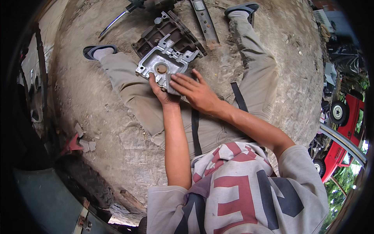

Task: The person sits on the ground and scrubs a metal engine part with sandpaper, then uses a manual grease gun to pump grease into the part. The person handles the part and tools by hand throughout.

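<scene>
Left grip (pixel 165 94) clasped the casting (pixel 163 60); right grip (pixel 196 92), fingers nearly straight, held a pad (pixel 171 86); uneven pushing could tip the casting.

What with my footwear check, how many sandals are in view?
2. One sandal is on the left foot, left of the silver casting; the other sandal is on the right foot, at the top. Others may be hidden.

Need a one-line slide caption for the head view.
Left hand grips a silver metal casting while the right hand covers a grey pad at its near edge.
</scene>
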Available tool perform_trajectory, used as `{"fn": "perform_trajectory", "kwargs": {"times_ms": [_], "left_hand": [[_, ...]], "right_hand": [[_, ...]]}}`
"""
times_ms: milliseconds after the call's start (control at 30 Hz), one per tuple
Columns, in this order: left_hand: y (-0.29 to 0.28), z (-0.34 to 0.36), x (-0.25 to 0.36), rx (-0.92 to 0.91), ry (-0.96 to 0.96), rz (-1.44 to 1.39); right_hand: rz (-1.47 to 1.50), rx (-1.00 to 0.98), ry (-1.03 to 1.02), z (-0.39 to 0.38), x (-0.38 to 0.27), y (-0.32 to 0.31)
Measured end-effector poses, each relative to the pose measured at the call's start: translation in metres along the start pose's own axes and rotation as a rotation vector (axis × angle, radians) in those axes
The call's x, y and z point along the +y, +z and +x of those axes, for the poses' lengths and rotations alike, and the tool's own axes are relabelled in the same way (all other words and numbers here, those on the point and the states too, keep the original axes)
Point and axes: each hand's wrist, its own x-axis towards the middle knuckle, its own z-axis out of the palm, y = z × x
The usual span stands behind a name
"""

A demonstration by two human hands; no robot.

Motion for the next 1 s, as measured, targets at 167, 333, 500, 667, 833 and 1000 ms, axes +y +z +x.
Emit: {"fn": "perform_trajectory", "kwargs": {"times_ms": [167,333,500,667,833,1000], "left_hand": [[0.010,-0.001,-0.005,0.004,0.036,-0.021],[-0.005,0.003,-0.005,-0.012,-0.034,0.024],[-0.007,0.003,-0.005,-0.005,0.004,-0.040],[0.004,0.001,-0.006,0.010,0.044,-0.055],[-0.002,-0.004,0.000,0.000,-0.011,-0.025],[-0.006,0.001,-0.002,0.014,0.050,-0.122]], "right_hand": [[-0.108,0.114,0.411,0.007,0.054,0.015],[0.000,-0.039,0.109,0.008,-0.008,-0.005],[-0.070,0.024,0.065,0.006,0.031,0.006],[-0.134,0.092,0.355,0.014,0.067,0.016],[0.017,-0.033,0.094,0.011,-0.003,-0.001],[-0.102,0.000,0.004,0.011,0.037,0.007]]}}
